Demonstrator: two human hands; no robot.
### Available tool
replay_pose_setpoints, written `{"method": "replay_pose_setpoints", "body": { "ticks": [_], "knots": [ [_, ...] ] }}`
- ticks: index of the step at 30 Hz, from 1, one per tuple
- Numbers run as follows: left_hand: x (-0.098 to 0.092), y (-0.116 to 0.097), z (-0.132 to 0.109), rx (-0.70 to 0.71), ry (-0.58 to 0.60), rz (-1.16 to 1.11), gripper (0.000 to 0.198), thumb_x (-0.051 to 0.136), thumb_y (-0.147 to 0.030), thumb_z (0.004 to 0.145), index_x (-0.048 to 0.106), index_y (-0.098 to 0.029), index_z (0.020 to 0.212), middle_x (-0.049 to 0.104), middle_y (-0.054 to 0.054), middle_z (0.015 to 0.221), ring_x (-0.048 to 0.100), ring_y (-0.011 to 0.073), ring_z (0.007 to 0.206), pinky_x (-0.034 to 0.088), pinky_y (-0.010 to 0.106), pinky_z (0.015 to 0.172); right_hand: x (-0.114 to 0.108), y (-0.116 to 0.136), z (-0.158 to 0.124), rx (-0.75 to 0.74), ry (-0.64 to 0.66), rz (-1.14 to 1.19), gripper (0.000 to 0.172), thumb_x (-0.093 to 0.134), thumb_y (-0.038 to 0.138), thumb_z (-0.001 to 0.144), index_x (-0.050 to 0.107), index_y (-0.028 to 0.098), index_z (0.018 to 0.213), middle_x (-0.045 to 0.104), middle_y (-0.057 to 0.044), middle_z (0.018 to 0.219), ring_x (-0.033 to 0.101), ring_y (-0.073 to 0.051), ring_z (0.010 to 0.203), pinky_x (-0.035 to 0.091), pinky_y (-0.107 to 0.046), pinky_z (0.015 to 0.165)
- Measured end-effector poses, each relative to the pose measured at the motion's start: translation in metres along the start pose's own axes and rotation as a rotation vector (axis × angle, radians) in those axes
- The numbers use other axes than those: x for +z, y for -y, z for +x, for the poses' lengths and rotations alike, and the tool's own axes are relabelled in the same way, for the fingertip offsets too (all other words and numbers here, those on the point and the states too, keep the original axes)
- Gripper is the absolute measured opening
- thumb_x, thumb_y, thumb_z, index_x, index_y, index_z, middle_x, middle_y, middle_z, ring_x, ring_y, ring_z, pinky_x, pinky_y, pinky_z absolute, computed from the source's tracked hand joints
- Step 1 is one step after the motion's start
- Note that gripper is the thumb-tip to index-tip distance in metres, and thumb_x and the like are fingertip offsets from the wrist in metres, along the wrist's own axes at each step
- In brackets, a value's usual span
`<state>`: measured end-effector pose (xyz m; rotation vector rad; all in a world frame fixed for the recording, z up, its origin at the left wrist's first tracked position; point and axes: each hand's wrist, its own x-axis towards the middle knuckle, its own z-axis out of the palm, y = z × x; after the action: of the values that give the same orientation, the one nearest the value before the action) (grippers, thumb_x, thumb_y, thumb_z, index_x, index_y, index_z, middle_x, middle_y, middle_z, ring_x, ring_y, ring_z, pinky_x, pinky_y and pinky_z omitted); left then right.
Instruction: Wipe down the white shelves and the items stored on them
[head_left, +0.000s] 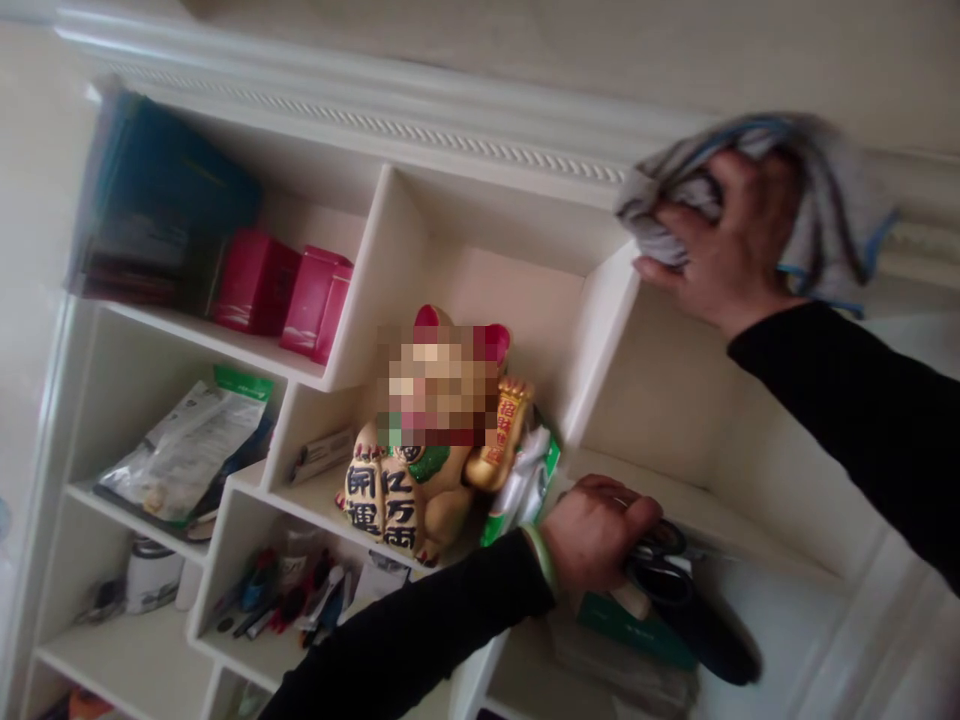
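Note:
My right hand (739, 230) is closed on a crumpled grey-and-white cloth (840, 215) with blue edging, pressed against the top trim of a white shelf unit (607, 330). Lower down, my left hand (600, 530) is closed round a long black object (697, 620) with a rounded end. Its kind is hard to tell, since fingers cover part of it and it is blurred. Left of that hand, a gold lucky cat figurine (442, 500) sits upright in a middle compartment. A white-and-green packet (525, 485) stands between the figurine and my left hand.
Pink boxes (259, 280) and a blue folder (172, 170) fill the upper left compartment. Below lie a plastic bag (187, 450), a white jar (152, 575) and several small pens or tubes (300, 595). A green box (637, 630) lies under my left hand.

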<state>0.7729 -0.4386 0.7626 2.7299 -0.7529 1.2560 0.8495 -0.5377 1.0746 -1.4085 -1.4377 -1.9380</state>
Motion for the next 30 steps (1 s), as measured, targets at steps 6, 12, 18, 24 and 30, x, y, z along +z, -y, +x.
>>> {"method": "replay_pose_setpoints", "body": {
  "ticks": [6, 12, 18, 24, 30],
  "knots": [
    [-0.002, -0.005, -0.001, -0.059, -0.034, -0.028, 0.043, 0.084, -0.03, 0.084, 0.063, -0.019, 0.12, 0.082, 0.015, 0.114, 0.08, 0.0344, 0.113, 0.052, 0.049, 0.117, 0.024, 0.095, 0.072, -0.182, 0.083, 0.048, 0.058, 0.067, 0.053, 0.1, 0.067, 0.039, 0.156, 0.032, -0.001, 0.188, 0.027, -0.042, 0.173, 0.019, -0.067, 0.142],
    [0.0, -0.007, -0.003, -0.083, -0.081, -0.021, 0.045, 0.085, -0.027, 0.08, 0.063, -0.019, 0.119, 0.082, 0.013, 0.108, 0.081, 0.0338, 0.107, 0.053, 0.05, 0.116, 0.015, 0.121, 0.095, -0.235, 0.153, 0.003, 0.053, 0.053, 0.05, 0.105, 0.063, 0.047, 0.157, 0.031, 0.013, 0.187, 0.024, -0.036, 0.175, 0.02, -0.07, 0.143],
    [0.005, -0.005, -0.005, -0.066, -0.156, -0.004, 0.045, 0.082, -0.028, 0.081, 0.063, -0.02, 0.121, 0.082, 0.011, 0.104, 0.081, 0.0345, 0.108, 0.057, 0.049, 0.111, -0.016, 0.015, 0.027, -0.148, 0.134, -0.041, 0.056, 0.059, 0.043, 0.104, 0.062, 0.031, 0.159, 0.03, -0.001, 0.19, 0.025, -0.034, 0.171, 0.017, -0.063, 0.141],
    [0.004, -0.004, -0.006, -0.059, -0.19, 0.018, 0.046, 0.08, -0.026, 0.082, 0.062, -0.021, 0.123, 0.082, 0.011, 0.108, 0.081, 0.0332, 0.108, 0.058, 0.048, 0.11, -0.054, -0.091, -0.069, 0.197, 0.064, -0.158, 0.054, 0.067, 0.03, 0.081, 0.071, 0.037, 0.134, 0.041, -0.009, 0.184, 0.029, -0.036, 0.17, 0.019, -0.069, 0.135],
    [0.004, -0.003, -0.008, -0.076, -0.178, 0.031, 0.052, 0.08, -0.027, 0.077, 0.062, -0.022, 0.126, 0.083, 0.011, 0.109, 0.081, 0.035, 0.11, 0.059, 0.052, 0.111, -0.085, -0.139, -0.14, 0.537, 0.015, -0.17, 0.064, 0.063, 0.037, 0.076, 0.068, 0.047, 0.138, 0.038, -0.018, 0.181, 0.028, -0.039, 0.171, 0.014, -0.075, 0.127]
  ]
}}
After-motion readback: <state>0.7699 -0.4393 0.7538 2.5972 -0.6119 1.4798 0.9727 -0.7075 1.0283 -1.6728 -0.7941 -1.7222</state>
